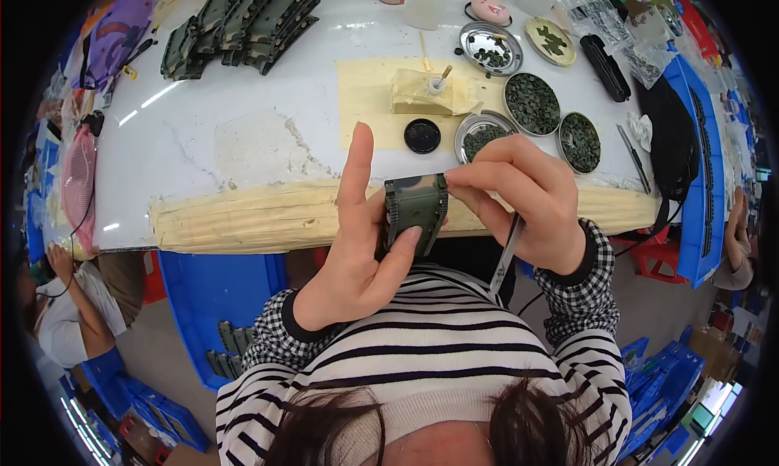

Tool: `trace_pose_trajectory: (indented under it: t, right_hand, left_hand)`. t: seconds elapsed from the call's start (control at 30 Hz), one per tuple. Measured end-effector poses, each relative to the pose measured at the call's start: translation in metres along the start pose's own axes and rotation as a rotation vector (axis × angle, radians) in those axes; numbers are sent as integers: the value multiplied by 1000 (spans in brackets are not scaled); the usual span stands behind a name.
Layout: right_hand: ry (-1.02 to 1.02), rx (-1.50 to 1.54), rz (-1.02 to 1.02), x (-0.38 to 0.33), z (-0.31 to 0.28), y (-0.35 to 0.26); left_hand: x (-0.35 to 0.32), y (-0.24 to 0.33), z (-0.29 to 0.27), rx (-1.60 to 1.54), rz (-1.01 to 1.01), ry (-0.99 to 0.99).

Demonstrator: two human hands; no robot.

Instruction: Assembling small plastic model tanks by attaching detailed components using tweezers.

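Observation:
My left hand (pixel 353 247) grips a camouflage-green plastic model part (pixel 419 202) with toothed sides, its thumb on the lower face and its index finger pointing up, off the part. The thumb and index fingertips of my right hand (pixel 527 202) meet at the part's upper right corner; anything tiny between them is hidden. Slim metal tweezers (pixel 506 259) are tucked under that hand's other fingers and slant down toward my lap. Just beyond the hands are a round dish of small green pieces (pixel 484 123) and a round black lid (pixel 422 135).
Similar green parts (pixel 243 23) lie stacked at the far left. A tape-wrapped block (pixel 426 91) holds a small pot with a stick. More dishes of green pieces (pixel 531 103) stand at right, near a pen-like tool (pixel 634 157). A blue bin (pixel 215 304) sits below the table.

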State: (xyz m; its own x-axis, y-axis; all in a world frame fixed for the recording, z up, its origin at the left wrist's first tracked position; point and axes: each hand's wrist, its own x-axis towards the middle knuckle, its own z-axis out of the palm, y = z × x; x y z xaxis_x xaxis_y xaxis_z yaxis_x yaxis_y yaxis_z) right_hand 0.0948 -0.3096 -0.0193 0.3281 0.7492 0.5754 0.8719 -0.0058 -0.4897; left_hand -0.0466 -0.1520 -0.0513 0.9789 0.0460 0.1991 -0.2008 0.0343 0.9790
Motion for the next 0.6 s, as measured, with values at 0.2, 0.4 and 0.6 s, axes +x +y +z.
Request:
trace_pose_trajectory:
  t: [0.2,0.4,0.6]
  right_hand:
    - [-91,5,85,1,-3,-9]
    - [-108,-53,29,-6,0,-7]
    - [49,-96,92,-17,-6,-8]
  left_hand:
    - [-4,-3,-3,198,22,-27]
    - [-8,-6,4,32,-30,2]
    - [1,-4,11,-156,-72,26]
